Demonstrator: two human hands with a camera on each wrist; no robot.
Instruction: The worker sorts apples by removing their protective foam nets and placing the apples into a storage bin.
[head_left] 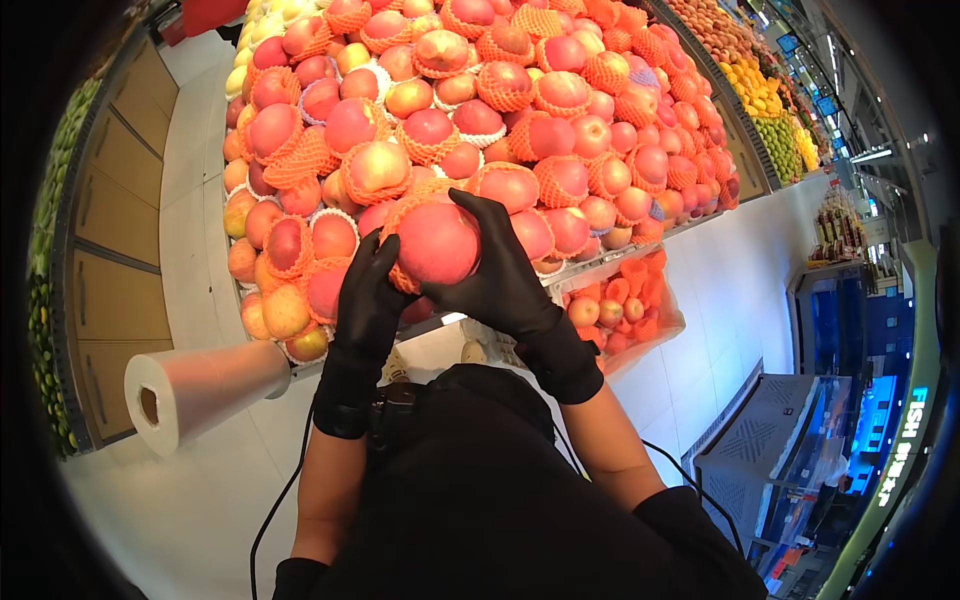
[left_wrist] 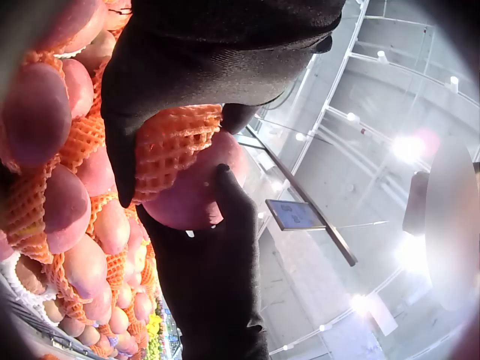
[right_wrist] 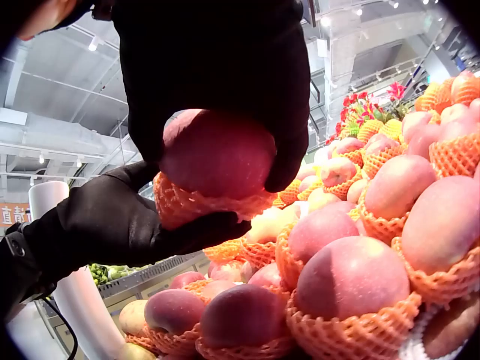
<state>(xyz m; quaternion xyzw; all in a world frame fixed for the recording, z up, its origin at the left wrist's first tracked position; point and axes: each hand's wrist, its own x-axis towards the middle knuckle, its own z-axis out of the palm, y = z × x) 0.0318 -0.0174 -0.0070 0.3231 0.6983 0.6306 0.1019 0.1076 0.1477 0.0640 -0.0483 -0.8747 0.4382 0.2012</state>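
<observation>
A big red apple (head_left: 438,243) is up btwn both hands, just above the near edge of the apple pile (head_left: 350,125), its orange foam net (left_wrist: 169,154) covering only part of it. The L hand (head_left: 368,300) supports the netted side, fingers close together along the mesh, w/ the tips curving round; the R hand (head_left: 510,275) grips the bare side, thumb pressed on the skin and fingers bent over the far side. Whether every R fingertip touches, can't tell. Two hands prob. suit a round, smooth fruit, and the net prob. saves the skin from knocks (same reason, presumably, so many others wear one).

The pile slopes, prob. so shoppers see and reach all of it; nets are mostly orange, a few white or bluish. Near its L front corner sits a roll (head_left: 215,385) of what looks like thin plastic bags, prob. put there for easy reach. By the R front side, a low box (head_left: 672,325) holds more apples and nets.

Beyond: pale tiled floor (head_left: 195,250), yellow fruit (head_left: 750,88) further back, red flowers (right_wrist: 360,109), a lit "FISH" sign (head_left: 915,410) on the R, and a high, pale ceiling (left_wrist: 375,90) w/ bright lamps (left_wrist: 409,146) & a hanging screen (left_wrist: 296,215).
</observation>
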